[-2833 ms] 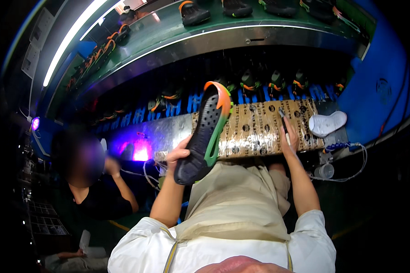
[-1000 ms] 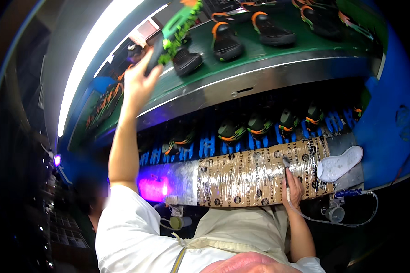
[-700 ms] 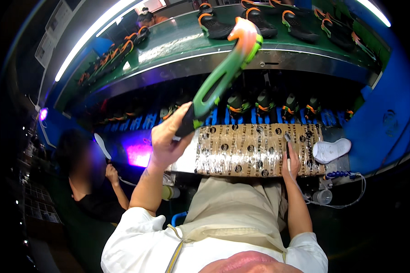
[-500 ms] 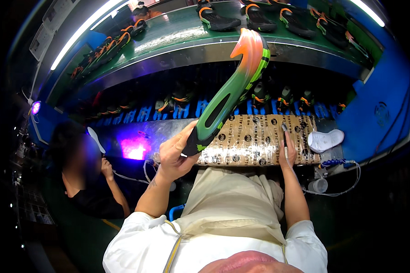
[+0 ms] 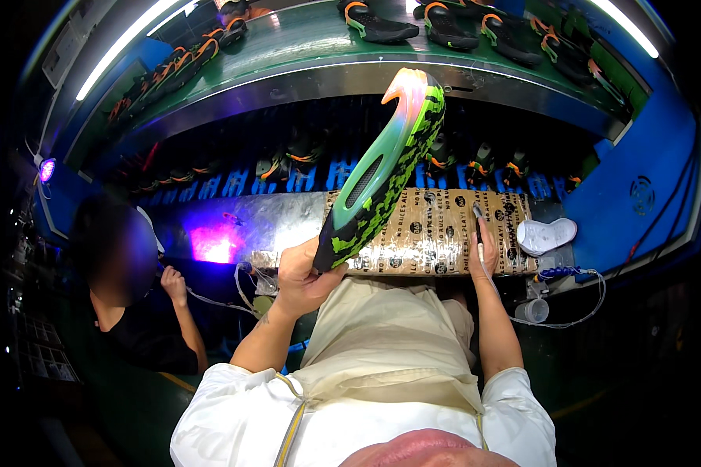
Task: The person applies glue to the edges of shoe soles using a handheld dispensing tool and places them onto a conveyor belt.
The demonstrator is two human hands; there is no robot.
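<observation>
Head view: beyond the beige apron [image 5: 389,327], I have the left hand [image 5: 308,276] clasped round the near end of the sole [image 5: 397,167], held above the tabletop [image 5: 284,218] and tilted, its orange end far and to the right. The right hand [image 5: 484,249] grasps a slim brush [image 5: 477,211] over the tabletop's brown wrapped cover [image 5: 420,226]; whether it rests there I cannot tell. I read the step as looking over the sole's side and patterned underside. Bringing brush and sole together would call for lowering the sole and narrowing the gap between the hands, with a firm hold on both. The thin tube [image 5: 604,289] looping past the clear cup [image 5: 533,310] near the right forearm could snag, and the white form [image 5: 547,236] just right of the right hand limits room there. Left, a co-worker's hand [image 5: 174,286] is near the pink glow [image 5: 214,244]. Farther off, shoes [image 5: 516,170] sit along blue racks [image 5: 339,175], some behind the sole; farthest, a green belt [image 5: 319,58] carries black pieces [image 5: 374,29] with orange edges.
</observation>
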